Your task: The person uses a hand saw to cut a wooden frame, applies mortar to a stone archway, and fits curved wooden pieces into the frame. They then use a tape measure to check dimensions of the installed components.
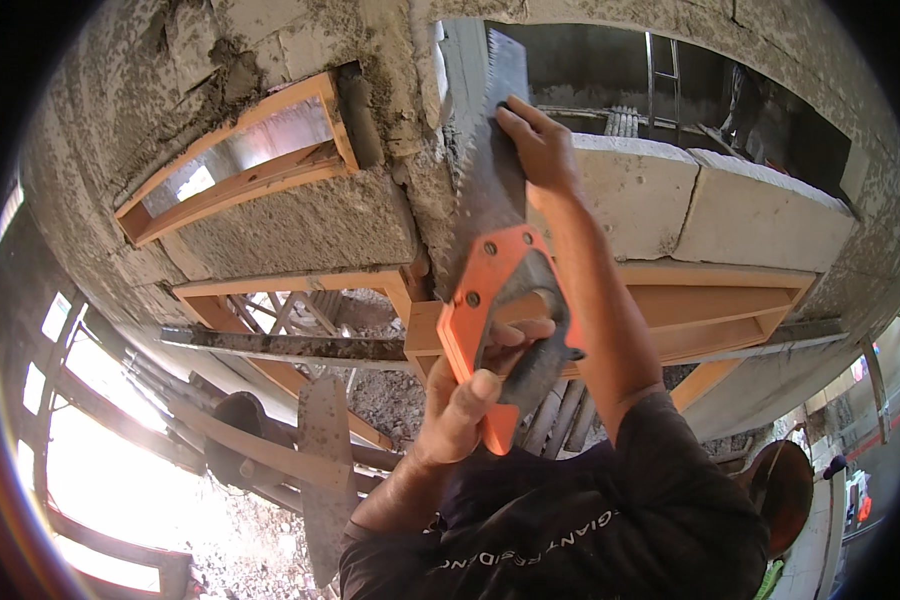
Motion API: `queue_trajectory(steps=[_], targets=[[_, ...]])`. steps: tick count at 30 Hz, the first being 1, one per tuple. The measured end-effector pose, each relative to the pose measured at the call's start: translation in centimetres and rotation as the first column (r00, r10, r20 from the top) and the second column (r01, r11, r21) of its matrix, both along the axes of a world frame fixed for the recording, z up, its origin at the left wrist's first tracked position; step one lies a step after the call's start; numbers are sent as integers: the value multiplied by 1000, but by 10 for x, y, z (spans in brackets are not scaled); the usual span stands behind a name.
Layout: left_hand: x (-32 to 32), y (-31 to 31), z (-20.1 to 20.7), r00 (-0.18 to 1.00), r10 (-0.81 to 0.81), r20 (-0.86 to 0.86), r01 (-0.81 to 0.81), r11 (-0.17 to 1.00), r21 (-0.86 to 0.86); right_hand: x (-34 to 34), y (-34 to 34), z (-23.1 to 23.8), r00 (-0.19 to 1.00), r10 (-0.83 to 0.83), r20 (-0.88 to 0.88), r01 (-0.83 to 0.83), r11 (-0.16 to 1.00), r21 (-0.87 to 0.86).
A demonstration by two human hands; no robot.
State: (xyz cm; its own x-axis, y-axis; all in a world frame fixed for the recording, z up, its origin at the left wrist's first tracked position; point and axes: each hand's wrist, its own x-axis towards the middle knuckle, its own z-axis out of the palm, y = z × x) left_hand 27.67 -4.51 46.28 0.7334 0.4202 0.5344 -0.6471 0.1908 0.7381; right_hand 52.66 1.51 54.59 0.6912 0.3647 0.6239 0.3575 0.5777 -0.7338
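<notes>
A hand saw (492,180) with an orange and black handle is held up in front of me, its blade pointing up and away and its teeth along the left side. Around the lower part of that handle closes my left hand (458,408), fingertips showing through the grip opening and the thumb on the near side. Farther up, my right hand (542,150) grips the blade by its right edge, fingers bent over it. A dark patch lies on the blade beside those fingers; what it is cannot be made out. Behind the saw stands a rough cement-covered wall (300,225).
A small wooden frame (240,195) sits in the wall at left. Pale blocks (760,210) form a ledge below an opening at right. Lower down run a wooden frame (710,310) and a metal beam (280,345). Planks (260,445) and a dark bucket (235,430) are at lower left.
</notes>
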Motion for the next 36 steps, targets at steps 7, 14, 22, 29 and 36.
queue_trajectory(steps=[7,14,22,29,36], targets=[[9,3,-51,939,-9,-344,-85,962,-259,-6,-51,-14,852,-258,455,451,803,-389],[10,18,-133,975,-96,-200,15,929,-369,-84,-145,-114,929,334,163,-247,883,-400],[8,15,-191,935,-288,-208,177,884,-432,-91,-131,-147,887,461,-27,-451,854,-260],[-11,10,-212,881,-395,-259,243,850,-468,-103,-83,-137,855,453,-254,-495,858,-136],[-31,17,-204,876,345,-336,-233,915,331,-116,-43,-141,873,387,-296,-444,882,-157]])
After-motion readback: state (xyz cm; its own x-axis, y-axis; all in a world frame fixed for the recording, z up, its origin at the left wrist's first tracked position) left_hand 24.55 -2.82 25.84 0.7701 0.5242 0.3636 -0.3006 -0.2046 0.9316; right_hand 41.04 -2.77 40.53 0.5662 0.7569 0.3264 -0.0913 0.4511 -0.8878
